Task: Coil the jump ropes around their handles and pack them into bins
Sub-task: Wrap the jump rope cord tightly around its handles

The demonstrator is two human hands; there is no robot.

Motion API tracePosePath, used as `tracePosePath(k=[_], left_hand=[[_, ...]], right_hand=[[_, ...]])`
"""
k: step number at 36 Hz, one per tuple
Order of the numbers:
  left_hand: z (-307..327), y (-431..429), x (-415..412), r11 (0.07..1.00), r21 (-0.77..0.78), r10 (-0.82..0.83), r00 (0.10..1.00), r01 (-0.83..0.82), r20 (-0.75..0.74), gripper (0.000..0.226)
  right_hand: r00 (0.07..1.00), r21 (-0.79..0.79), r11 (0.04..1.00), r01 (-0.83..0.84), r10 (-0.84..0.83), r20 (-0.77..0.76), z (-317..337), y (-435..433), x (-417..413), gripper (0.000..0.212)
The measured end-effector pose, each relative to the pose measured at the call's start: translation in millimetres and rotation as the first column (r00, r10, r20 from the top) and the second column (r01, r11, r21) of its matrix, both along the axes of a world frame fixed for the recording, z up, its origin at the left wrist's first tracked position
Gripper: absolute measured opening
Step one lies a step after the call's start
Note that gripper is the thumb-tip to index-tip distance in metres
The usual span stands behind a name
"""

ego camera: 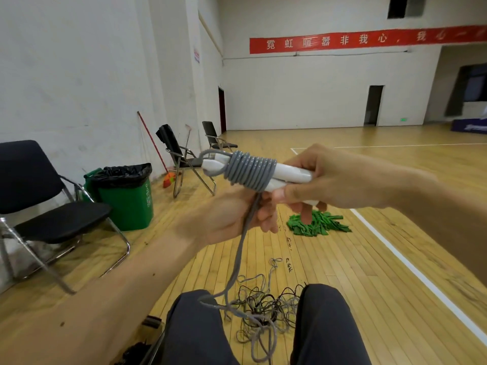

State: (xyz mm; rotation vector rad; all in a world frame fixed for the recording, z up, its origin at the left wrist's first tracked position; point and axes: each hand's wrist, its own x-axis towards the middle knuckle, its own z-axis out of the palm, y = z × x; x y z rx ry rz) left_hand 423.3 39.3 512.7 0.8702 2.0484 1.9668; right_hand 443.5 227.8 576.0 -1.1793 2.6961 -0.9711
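Far below the handles (290,172), nearest of all: two legs (326,325) in dark trousers, and between them on the wooden floor (369,259) a loose tangle of ropes (263,306), grey and dark, uncoiled.

Up from that tangle toward the handles, one slack strand of the grey rope (238,262), passing through the left hand (232,214). Left hand just under the handles, fingers curled round the strand, fingertips close to the right thumb.

Handles themselves white, two held side by side, lying roughly level. Round their middle, a tight coil (250,171) of the same grey rope, many turns packed side by side, with a small loop sticking out near the handles' left end. Right hand (337,177) at the handles' right end, closed firmly on both, fingers over the top, thumb underneath.

Just beyond and below the handles, a green mop head (319,223) spread on the floor. Right of the handles, a white court line (411,267) across the boards.

Left of the handles, a green bin (126,198) with a black liner, just beside a nearer black folding chair (52,196). Farther back behind the handles, two more folding chairs (179,159) along the white wall, and a red-handled broom (154,143) leaning there.

High above the handles, on the far wall, a red banner (369,39) with white characters.
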Motion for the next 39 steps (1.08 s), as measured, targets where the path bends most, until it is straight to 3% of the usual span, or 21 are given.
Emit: tracePosePath(k=[5,11,19,23,26,32,39], left_hand=[[-7.7,9.9,9.4,0.992,0.122,-0.001,0.986,-0.019,0.166,0.028],[-19.5,11.5,5.8,0.997,-0.01,0.076,0.984,-0.076,0.163,0.032],[-21.6,14.2,2.9,0.913,-0.317,0.215,0.963,-0.258,-0.165,0.028],[-27.5,14.1,-3.1,0.722,-0.471,0.246,0.824,-0.507,-0.51,0.03],[-28.2,13.2,-3.3,0.59,-0.528,0.222,0.751,-0.612,-0.622,0.032],[-12.9,9.7,0.8,0.39,-0.525,0.082,0.596,-0.756,-0.799,0.028],[10.1,8.7,1.8,0.321,-0.453,-0.104,0.444,-0.832,-0.89,0.03]], right_hand=[[0.994,-0.063,0.992,0.109,-0.109,-0.001,-3.3,0.6,-8.8,0.027],[0.959,-0.136,0.954,0.268,-0.277,-0.056,-8.0,12.0,-30.8,0.027],[0.919,-0.09,0.926,0.367,-0.376,-0.123,-22.3,20.7,-54.7,0.017],[0.897,-0.051,0.91,0.412,-0.415,-0.152,-34.7,19.9,-64.8,0.016],[0.871,-0.013,0.889,0.458,-0.452,-0.192,-41.6,19.6,-71.1,0.017],[0.839,0.009,0.857,0.516,-0.503,-0.209,-45.7,20.3,-79.1,0.019],[0.831,0.07,0.829,0.555,-0.549,-0.095,-47.4,27.7,-86.1,0.026]])
